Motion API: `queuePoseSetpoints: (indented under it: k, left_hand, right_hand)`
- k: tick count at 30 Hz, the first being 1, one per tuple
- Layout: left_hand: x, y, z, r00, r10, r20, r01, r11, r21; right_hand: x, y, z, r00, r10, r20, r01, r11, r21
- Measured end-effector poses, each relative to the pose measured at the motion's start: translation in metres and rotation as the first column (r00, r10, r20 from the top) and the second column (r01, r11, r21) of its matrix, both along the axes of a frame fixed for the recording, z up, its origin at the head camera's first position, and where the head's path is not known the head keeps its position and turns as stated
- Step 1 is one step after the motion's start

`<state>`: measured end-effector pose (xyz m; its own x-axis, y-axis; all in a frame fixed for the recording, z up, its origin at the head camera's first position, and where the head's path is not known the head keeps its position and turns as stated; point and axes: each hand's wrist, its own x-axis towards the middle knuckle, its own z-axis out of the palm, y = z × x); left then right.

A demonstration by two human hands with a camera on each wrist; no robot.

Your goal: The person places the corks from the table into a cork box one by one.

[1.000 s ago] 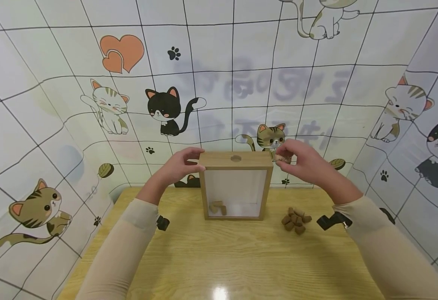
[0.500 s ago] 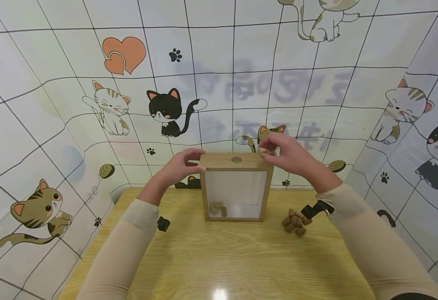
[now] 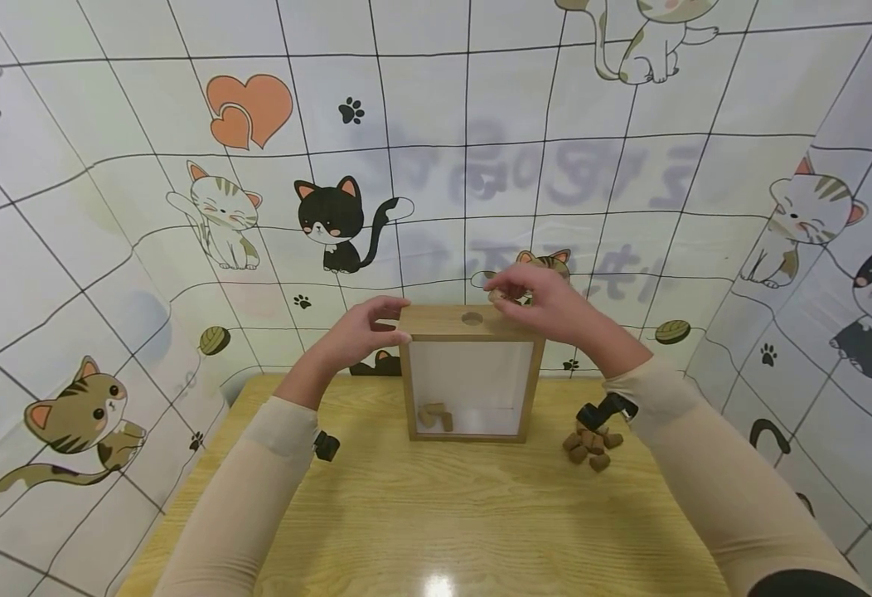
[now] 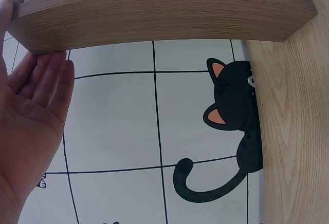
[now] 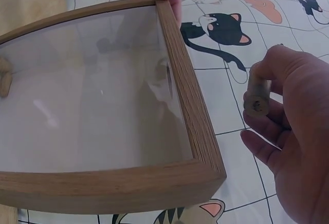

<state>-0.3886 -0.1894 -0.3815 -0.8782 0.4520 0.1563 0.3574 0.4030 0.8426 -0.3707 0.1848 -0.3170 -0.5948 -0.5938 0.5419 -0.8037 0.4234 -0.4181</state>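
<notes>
A shallow wooden box (image 3: 436, 325) with a clear front stands upright on the table, a round hole (image 3: 472, 318) in its top. My left hand (image 3: 354, 336) grips its upper left corner, thumb at the front and fingers behind. Between thumb and fingers, my right hand (image 3: 544, 307) pinches a cork (image 5: 258, 103) just above the box's top, to the right of the hole. The right wrist view shows this cork's round, marked end. Several corks (image 3: 433, 416) lie inside at the lower left, behind the clear front.
A small pile of corks (image 3: 598, 461) lies on the wood-grain table (image 3: 421, 506) to the right of the box, partly covered by the right wrist camera (image 3: 606, 410). A sheet with printed cats (image 3: 331, 224) hangs close behind and along both sides.
My right hand has moved left with the cork, from beside the box's upper right corner to above its top near the hole. My left hand stays on the corner.
</notes>
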Motion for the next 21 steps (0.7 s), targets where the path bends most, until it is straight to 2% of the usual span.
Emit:
queuePoseSetpoints:
  k: [5,15,21]
  left_hand:
    - [-0.002,-0.001,-0.001,1.0,0.0,-0.002,0.0,1.0,0.001]
    - [-0.001,-0.001,-0.002,1.0,0.004,-0.006,-0.005,1.0,-0.011]
    - [-0.001,0.0,-0.001,1.0,0.003,-0.004,-0.003,1.0,-0.014]
  right_hand:
    - [0.0,-0.008,0.001,0.997,-0.043,0.069,0.043,0.999,0.007]
    - [-0.004,-0.022,-0.002,0.981,-0.066,0.183,0.075,0.996,-0.044]
    - [-0.008,-0.028,-0.006,0.975,-0.093,0.203,0.104,0.994,-0.045]
